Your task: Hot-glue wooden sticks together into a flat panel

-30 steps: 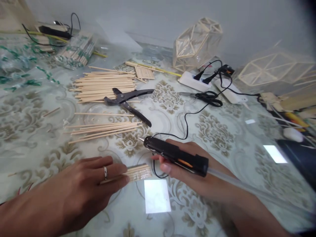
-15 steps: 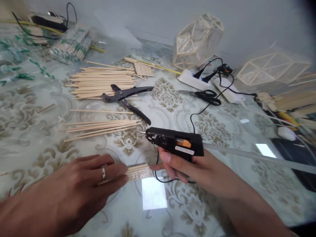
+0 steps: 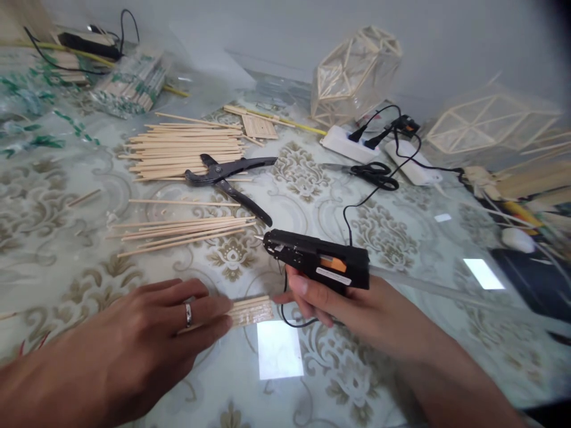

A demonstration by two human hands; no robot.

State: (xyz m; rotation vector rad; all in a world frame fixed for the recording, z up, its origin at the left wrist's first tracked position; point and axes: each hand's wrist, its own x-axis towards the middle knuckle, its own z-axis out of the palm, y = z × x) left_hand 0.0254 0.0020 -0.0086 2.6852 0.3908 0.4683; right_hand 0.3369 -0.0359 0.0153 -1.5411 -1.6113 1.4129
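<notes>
My left hand [image 3: 165, 333], with a ring on one finger, holds down a small row of wooden sticks [image 3: 252, 312] laid side by side on the table. Shiny glue shows on their surface, and their left part is hidden beneath my fingers. My right hand [image 3: 321, 297] is wrapped round the handle of a black glue gun [image 3: 316, 258] with an orange part in its side. Its nozzle points left, above and apart from the glued sticks. One outstretched finger of that hand reaches the right end of the sticks. A clear glue stick [image 3: 414, 278] sticks out behind the gun.
Loose wooden sticks [image 3: 182, 232] and a larger pile [image 3: 178, 148] lie beyond my left hand, with black pliers [image 3: 218, 172] across them. Scissors [image 3: 375, 175], a power strip [image 3: 350, 144] and two stick frames [image 3: 357, 71] stand farther back. A black cord [image 3: 350, 223] runs to the gun.
Hardly anything differs. Both hands, the glue gun and the glued sticks keep nearly the same places, with only a slight shift of the view.
</notes>
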